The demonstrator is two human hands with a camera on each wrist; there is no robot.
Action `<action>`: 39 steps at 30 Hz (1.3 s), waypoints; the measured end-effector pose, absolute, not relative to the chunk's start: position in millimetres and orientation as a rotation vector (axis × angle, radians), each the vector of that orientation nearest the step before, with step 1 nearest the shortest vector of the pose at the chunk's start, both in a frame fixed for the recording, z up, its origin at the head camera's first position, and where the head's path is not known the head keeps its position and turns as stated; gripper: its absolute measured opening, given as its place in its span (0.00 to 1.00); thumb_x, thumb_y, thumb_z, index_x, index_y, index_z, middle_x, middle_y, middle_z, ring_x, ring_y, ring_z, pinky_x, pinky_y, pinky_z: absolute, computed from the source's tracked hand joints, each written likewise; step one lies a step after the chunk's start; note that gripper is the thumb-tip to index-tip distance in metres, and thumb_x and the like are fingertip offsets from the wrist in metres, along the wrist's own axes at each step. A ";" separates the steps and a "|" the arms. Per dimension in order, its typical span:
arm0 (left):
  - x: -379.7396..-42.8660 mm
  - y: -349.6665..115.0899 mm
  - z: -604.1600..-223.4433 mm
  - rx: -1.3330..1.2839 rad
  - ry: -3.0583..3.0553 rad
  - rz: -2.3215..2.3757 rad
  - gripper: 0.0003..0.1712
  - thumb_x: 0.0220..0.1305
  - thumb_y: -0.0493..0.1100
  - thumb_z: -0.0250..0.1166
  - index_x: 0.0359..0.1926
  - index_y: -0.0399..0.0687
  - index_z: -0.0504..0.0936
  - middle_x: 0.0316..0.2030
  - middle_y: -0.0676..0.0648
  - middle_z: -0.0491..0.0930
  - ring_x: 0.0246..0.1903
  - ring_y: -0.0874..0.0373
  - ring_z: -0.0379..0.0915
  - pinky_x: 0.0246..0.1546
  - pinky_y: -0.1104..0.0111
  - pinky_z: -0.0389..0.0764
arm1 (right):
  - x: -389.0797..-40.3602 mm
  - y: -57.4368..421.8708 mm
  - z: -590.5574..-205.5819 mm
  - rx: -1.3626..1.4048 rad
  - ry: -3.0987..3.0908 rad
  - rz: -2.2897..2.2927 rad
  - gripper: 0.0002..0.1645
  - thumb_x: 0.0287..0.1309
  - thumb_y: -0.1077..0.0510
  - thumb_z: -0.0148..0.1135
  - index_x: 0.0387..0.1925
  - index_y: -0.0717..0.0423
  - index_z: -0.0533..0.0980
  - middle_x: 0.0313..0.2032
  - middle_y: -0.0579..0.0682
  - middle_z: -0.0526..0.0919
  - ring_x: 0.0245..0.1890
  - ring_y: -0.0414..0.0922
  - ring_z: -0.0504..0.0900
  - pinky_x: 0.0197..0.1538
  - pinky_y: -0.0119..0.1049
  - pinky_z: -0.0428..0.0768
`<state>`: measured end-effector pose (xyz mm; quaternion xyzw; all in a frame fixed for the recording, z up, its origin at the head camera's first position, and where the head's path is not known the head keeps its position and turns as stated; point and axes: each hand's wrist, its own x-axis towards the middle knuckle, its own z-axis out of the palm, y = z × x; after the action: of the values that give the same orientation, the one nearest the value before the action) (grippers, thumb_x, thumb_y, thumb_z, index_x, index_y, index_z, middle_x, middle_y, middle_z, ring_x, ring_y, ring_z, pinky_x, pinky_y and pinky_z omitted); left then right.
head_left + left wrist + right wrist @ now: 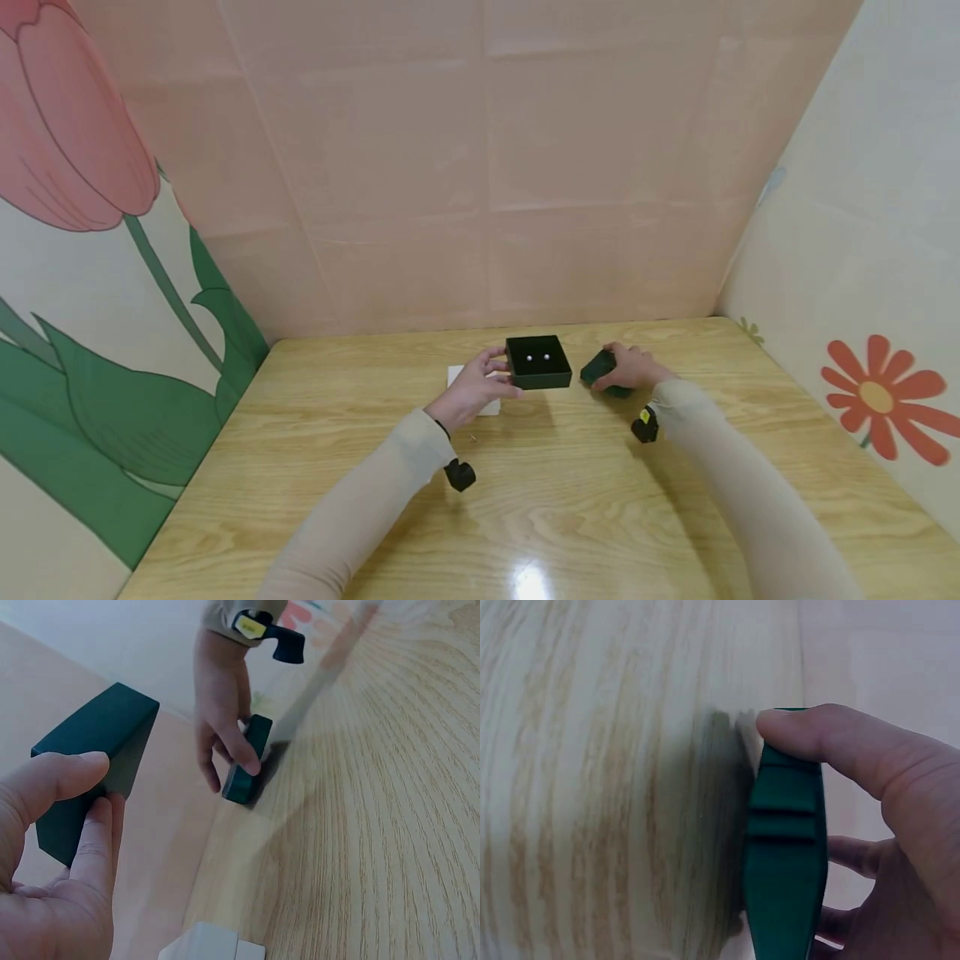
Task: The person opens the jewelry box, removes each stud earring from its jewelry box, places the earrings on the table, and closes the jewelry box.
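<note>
Left wrist view: the left grip [60, 907] pinches the box [91, 731] at frame left — likely light, stiff card, best held by its sides; farther, upper middle, the right grip [219, 709] clasps the green piece [240, 785], probably smooth and rigid.

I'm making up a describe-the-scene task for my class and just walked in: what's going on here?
A person's left hand holds an open dark green box above the wooden table, with two small pale beads on its black inside. The right hand grips a smaller dark green object low over the table; whether it touches the wood is unclear. A white object lies partly hidden behind the left hand.
</note>
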<state>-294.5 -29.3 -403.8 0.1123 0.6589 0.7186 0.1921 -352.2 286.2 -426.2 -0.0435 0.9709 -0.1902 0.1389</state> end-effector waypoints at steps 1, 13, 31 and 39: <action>-294.5 -29.2 -403.8 0.317 1.851 2.016 0.47 0.52 0.23 0.67 0.70 0.48 0.59 0.55 0.40 0.72 0.44 0.55 0.75 0.46 0.67 0.79 | -351.9 285.8 -426.6 -0.135 2.800 -0.547 0.60 0.49 0.38 0.69 0.72 0.61 0.51 0.62 0.79 0.56 0.60 0.77 0.57 0.54 0.69 0.65; -292.1 -27.9 -404.4 0.317 1.860 1.999 0.47 0.52 0.23 0.67 0.70 0.49 0.60 0.54 0.41 0.73 0.45 0.54 0.75 0.46 0.67 0.79 | -348.0 287.5 -431.7 -0.145 2.758 -0.522 0.62 0.45 0.43 0.74 0.73 0.57 0.48 0.63 0.78 0.54 0.60 0.76 0.57 0.55 0.69 0.66; -292.0 -27.2 -402.1 0.321 1.851 1.992 0.46 0.53 0.24 0.67 0.70 0.50 0.59 0.54 0.41 0.72 0.45 0.54 0.75 0.47 0.65 0.79 | -346.5 280.9 -419.9 -0.338 2.815 -0.540 0.60 0.55 0.35 0.63 0.74 0.64 0.46 0.67 0.77 0.53 0.66 0.75 0.52 0.62 0.73 0.52; -291.7 -26.2 -401.3 0.323 1.850 1.994 0.47 0.53 0.23 0.67 0.71 0.50 0.59 0.54 0.42 0.72 0.45 0.54 0.75 0.47 0.65 0.79 | -343.3 271.3 -401.5 -0.440 2.767 -0.946 0.36 0.66 0.51 0.57 0.66 0.67 0.60 0.64 0.75 0.63 0.62 0.69 0.65 0.59 0.59 0.70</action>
<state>-291.7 -26.2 -401.3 0.1156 0.6617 0.7133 0.2001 -343.3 271.3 -401.5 -0.1480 0.9317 -0.3186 0.0919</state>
